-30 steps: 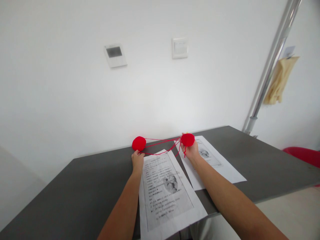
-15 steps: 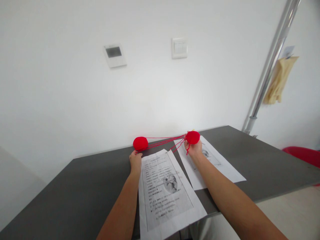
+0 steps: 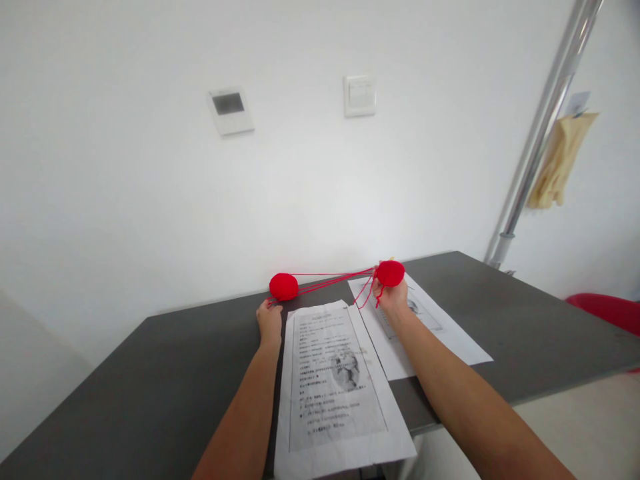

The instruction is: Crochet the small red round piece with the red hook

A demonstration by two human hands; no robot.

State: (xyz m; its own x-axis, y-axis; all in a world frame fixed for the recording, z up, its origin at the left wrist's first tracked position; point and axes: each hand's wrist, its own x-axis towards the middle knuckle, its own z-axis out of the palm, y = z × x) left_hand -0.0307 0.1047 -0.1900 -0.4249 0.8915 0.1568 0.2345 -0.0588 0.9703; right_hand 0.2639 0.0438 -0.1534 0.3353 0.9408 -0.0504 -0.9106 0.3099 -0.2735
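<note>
1. Right hand point(image 3: 391, 297) clasps red yarn ball point(image 3: 391, 273); strands run to second ball point(image 3: 283, 287)
2. Left hand point(image 3: 269, 321) pinches strand beside second ball
3. Printed sheets point(image 3: 340, 387) nearer than second ball; grey tabletop point(image 3: 150, 387) bare leftward

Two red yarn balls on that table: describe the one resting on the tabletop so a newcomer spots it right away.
Start at the dark grey table against the white wall. Near its far edge, just beyond the left hand and left of the nearer printed sheet, lies the red yarn ball. Unlike the second red ball, lifted in the right hand, it sits on the tabletop; taut red strands join them.
</note>
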